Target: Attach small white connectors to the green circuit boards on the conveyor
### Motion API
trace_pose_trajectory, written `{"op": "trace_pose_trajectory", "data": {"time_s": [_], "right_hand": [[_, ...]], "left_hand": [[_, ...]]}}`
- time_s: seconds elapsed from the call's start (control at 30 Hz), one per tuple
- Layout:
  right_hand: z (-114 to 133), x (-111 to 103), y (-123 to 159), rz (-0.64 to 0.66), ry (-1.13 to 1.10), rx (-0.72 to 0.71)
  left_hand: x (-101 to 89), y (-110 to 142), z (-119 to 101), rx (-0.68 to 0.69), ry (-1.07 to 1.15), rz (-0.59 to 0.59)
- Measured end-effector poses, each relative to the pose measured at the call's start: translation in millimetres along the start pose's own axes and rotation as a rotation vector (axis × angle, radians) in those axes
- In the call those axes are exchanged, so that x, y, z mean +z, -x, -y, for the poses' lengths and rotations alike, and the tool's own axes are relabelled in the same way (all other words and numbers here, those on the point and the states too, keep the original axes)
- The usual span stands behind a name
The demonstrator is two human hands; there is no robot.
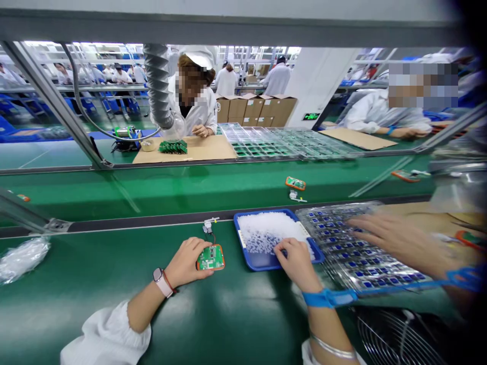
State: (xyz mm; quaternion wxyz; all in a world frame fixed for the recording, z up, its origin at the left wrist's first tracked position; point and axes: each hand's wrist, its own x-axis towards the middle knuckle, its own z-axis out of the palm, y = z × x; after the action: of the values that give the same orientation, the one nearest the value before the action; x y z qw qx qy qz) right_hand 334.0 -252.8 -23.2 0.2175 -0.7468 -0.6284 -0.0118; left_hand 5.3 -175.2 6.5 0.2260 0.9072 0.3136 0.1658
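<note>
Through the head camera I saw a green worktop (182, 324) with two bare hands over it. The left hand (186, 261) pinched a green circuit board in an orange frame (211, 257) by its left end, fingers along the far side and thumb at the near edge; I judged that this grip steadied the board while leaving most of its face uncovered. I could not tell whether the board touched the worktop. Thin wires ran from its far edge to a small white part (207, 226), which lay just beyond, close enough, it seemed, to keep the wires from pulling.

To the right of the board, a shallow blue tray (251, 264) held small white pieces (266, 223), heaped at the far end and sparse near the front, probably set there for a short reach. The right hand (297, 258) was over the tray's near right part, thumb and forefinger drawn close together; I could not tell whether they met or pinched a piece. A blue wrist strap (323, 298) circled that wrist, likely for grounding.

Farther right, another person's blurred hand (403, 241) stretched, fingers extended, over clear trays of dark blue squares (353, 248)
</note>
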Motion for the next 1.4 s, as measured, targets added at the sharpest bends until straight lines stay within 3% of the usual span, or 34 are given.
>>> {"op": "trace_pose_trajectory", "data": {"time_s": [0.4,0.6,1.13,1.4], "right_hand": [[11,-15,0,0.065,-0.025,0.051],[1,-21,1,0.037,-0.056,0.072],[3,-25,-3,0.142,0.01,0.036],[7,-32,-11,0.221,0.09,-0.058]], "left_hand": [[-0.5,0,6,0.018,-0.015,-0.001],[0.8,1,6,0.028,-0.032,-0.016],[1.3,0,10,0.041,-0.046,-0.025],[-0.6,-1,7,0.039,-0.043,-0.026]]}}
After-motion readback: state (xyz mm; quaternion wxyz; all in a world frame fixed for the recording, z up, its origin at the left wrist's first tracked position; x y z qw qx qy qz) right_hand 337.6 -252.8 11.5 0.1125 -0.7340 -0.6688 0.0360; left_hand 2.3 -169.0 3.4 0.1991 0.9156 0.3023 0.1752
